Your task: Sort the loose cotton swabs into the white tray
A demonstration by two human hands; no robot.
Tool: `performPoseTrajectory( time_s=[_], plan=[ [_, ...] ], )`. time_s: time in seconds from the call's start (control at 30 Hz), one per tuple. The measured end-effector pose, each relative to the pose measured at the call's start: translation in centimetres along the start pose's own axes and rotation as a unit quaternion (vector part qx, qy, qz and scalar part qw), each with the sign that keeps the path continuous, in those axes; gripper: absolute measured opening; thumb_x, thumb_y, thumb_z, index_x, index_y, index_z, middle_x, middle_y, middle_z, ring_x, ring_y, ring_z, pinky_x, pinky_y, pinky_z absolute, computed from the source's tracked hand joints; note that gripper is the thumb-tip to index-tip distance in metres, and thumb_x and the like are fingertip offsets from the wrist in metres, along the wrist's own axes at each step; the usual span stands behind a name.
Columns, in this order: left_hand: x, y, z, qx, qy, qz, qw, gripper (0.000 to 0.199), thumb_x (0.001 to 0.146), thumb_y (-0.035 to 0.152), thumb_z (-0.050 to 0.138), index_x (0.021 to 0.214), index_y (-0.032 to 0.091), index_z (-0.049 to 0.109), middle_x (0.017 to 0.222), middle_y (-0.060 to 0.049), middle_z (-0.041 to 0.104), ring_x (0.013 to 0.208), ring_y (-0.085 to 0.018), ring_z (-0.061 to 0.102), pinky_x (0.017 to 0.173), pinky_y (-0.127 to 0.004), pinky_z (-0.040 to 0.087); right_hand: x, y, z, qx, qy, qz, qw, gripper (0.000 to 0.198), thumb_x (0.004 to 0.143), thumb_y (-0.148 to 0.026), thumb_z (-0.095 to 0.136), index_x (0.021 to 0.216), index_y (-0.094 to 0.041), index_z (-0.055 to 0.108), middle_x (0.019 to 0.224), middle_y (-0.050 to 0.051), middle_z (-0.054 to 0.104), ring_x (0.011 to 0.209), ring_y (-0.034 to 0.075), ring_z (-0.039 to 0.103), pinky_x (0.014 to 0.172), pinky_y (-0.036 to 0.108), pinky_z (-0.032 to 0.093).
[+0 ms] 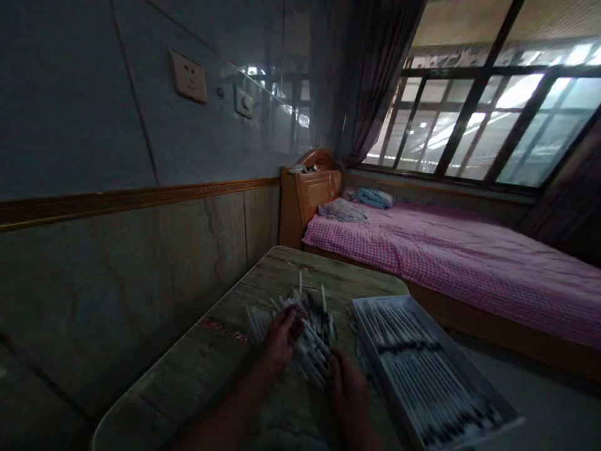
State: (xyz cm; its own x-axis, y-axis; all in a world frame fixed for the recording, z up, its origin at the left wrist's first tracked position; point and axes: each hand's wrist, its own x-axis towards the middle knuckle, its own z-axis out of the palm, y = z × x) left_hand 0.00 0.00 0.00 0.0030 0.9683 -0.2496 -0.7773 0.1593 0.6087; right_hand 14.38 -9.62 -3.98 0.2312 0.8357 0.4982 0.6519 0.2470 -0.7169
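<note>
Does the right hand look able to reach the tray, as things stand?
Probably yes: the tray lies just right of the right hand, with nothing clearly standing between them. That hand may be occupied with sticks, though.

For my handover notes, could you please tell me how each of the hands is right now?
Left hand: curled at one end of a white stick; blurred, so grip cannot be told.
Right hand: closed, holding that stick's near end.
</note>
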Motion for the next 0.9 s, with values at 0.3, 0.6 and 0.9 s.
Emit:
performPoseTrajectory(
  time_s=[0.3,0.6,0.9],
  plan=[
    [-0.9,0.2,-0.4,0.024,-0.022,0.012,0.999,0.033,0.056,0.025,0.086,0.082,0.016,0.068,0.074,-0.002,0.074,0.068,-0.015,0.071,0.060,-0.023,0.057,0.1,0.1,0.1,-0.033,-0.011,0.022,0.999,0.043,0.094,-0.047,0.036,0.097,-0.020,0.069,0.091,0.007,0.075,0.080,0.019,0.071,0.071,0.025,0.053],
    [-1.3,0.3,-0.4,0.033,-0.023,0.018,0.999,0.039,0.053,0.028,0.087,0.083,0.015,0.067,0.074,-0.002,0.074,0.068,-0.015,0.070,0.061,-0.024,0.057,0.1,0.1,-0.3,-0.094,-0.017,-0.032,0.995,0.035,0.094,-0.038,0.038,0.099,-0.021,0.068,0.097,0.007,0.074,0.082,0.018,0.070,0.070,0.024,0.052],
    [-1.1,0.2,-0.6,0.027,0.000,0.003,1.000,0.031,0.059,0.024,0.084,0.083,0.016,0.067,0.074,-0.002,0.073,0.070,-0.016,0.071,0.062,-0.023,0.058,0.1,0.4,-0.2,-0.115,-0.002,-0.080,0.990,0.034,0.095,-0.035,0.038,0.101,-0.020,0.068,0.094,0.008,0.074,0.080,0.017,0.071,0.070,0.024,0.053]
  ],
)
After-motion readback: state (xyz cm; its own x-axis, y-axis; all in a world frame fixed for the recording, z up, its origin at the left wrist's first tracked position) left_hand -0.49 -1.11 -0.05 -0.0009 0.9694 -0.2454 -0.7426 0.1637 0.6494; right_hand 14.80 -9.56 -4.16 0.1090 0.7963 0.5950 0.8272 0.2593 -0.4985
